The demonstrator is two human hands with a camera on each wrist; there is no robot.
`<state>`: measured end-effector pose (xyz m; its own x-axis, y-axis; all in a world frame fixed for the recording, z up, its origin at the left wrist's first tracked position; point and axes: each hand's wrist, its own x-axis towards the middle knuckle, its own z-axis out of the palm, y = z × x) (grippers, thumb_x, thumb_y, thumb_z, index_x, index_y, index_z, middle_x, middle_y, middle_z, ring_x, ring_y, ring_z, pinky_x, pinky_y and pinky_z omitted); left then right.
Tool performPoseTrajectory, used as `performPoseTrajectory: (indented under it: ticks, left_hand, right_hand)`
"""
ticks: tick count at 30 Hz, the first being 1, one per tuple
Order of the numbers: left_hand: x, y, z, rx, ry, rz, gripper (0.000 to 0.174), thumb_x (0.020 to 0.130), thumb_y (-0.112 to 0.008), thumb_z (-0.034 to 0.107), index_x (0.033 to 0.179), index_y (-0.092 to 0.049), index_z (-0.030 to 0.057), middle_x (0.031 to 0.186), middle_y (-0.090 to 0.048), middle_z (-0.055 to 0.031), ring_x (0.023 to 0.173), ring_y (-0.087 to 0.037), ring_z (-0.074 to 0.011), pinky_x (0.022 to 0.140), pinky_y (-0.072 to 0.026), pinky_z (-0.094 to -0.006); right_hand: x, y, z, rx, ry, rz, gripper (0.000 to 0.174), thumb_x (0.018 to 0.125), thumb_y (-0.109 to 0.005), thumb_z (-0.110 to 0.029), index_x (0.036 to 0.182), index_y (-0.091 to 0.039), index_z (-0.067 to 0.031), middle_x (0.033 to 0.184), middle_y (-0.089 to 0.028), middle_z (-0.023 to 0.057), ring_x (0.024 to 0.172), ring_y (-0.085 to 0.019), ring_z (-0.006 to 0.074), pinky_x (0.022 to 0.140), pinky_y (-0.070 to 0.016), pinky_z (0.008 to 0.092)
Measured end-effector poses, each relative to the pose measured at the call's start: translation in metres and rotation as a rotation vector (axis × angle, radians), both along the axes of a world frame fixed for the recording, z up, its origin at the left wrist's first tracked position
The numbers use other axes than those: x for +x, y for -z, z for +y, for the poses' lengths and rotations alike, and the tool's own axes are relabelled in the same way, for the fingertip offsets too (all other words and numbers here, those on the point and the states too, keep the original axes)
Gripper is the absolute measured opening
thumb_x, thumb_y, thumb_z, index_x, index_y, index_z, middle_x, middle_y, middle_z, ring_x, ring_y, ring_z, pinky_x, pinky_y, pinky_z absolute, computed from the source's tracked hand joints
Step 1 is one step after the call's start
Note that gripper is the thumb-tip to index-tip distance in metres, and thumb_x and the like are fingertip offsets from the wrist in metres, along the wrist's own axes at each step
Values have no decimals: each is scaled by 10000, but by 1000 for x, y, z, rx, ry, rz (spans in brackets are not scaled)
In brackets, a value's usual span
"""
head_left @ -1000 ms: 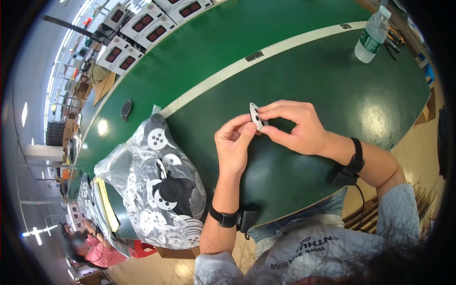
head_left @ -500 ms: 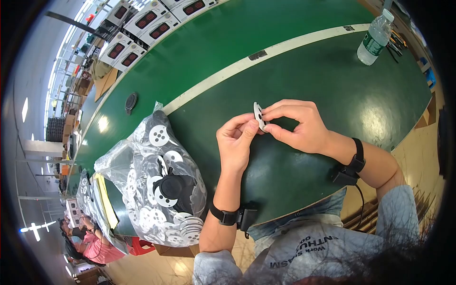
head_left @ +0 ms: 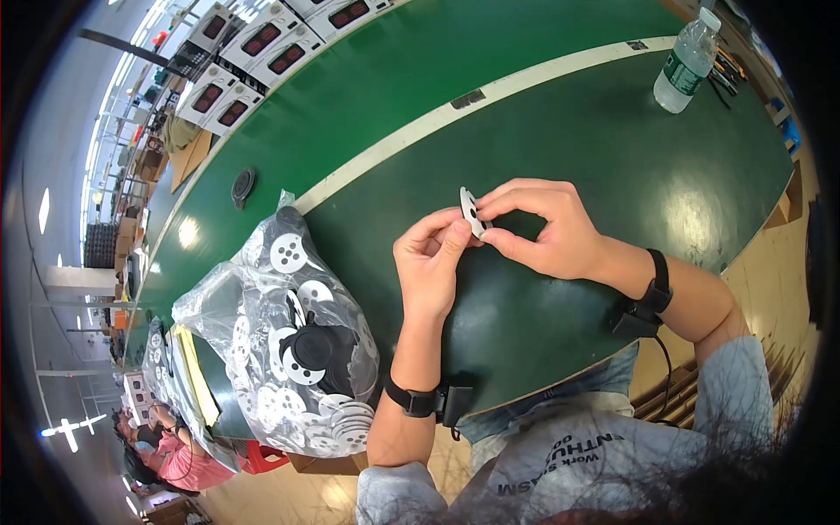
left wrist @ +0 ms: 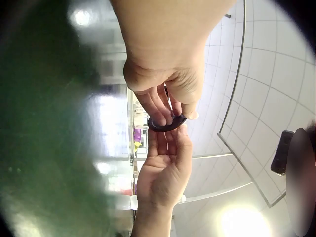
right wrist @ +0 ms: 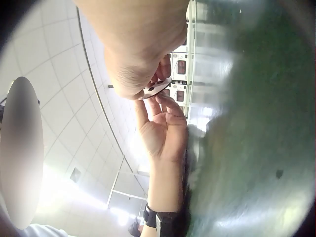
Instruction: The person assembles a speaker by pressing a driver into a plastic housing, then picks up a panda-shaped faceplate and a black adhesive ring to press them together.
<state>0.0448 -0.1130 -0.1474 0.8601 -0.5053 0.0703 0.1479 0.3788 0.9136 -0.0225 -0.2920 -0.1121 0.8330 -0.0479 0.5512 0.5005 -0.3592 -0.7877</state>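
Note:
In the head view both hands hold a thin round disc (head_left: pixel 468 210) between them, above the dark green table. The disc stands nearly edge-on, its white face with black spots turned toward the right hand. A dark side of this disc (left wrist: pixel 168 125) shows in the left wrist view, and its spotted white side (right wrist: pixel 157 88) in the right wrist view. My left hand (head_left: pixel 427 267) pinches the lower left of the disc between thumb and fingers. With thumb and fingertips my right hand (head_left: pixel 553 234) grips its opposite side, the fingers arched.
A clear plastic bag (head_left: pixel 206 306) of spotted white discs lies left of the hands, a black round piece (head_left: pixel 312 347) on it. Another black round piece (head_left: pixel 244 186) lies on the lighter green strip. A bottle (head_left: pixel 687 68) stands far right; boxes (head_left: pixel 261 39) are stacked far left.
Both hands keep their hold on the disc, whose tilt varies slightly. The black round piece on the lighter green strip has shifted a little up and right.

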Motion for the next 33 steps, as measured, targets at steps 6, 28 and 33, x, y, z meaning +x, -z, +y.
performPoseTrajectory:
  ticks: [6,28,33]
  left_hand:
    - [2,-3,0,-8,19,-21,209,929,-707,101,1065,-687,-56,951,-718,-128,819,-685,-181,759,-573,-306]
    - [-1,-2,-1,-8,4,-18,172,930,-701,82,1031,-703,-56,996,-712,-128,845,-680,-175,774,-573,-304]
    - [0,-4,0,-22,24,-39,164,926,-702,76,1014,-701,-63,1043,-695,-139,884,-682,-185,797,-576,-311]
  right_hand:
    - [1,2,0,5,16,1,141,806,-740,-31,941,-705,-10,938,-724,113,831,-702,245,757,-551,321]
    - [0,2,0,-1,15,8,148,796,-726,-14,942,-699,-10,961,-722,120,859,-705,253,778,-553,324]
    - [0,-3,0,-2,13,-5,152,796,-732,-16,944,-698,-9,965,-722,121,865,-705,256,781,-554,327]
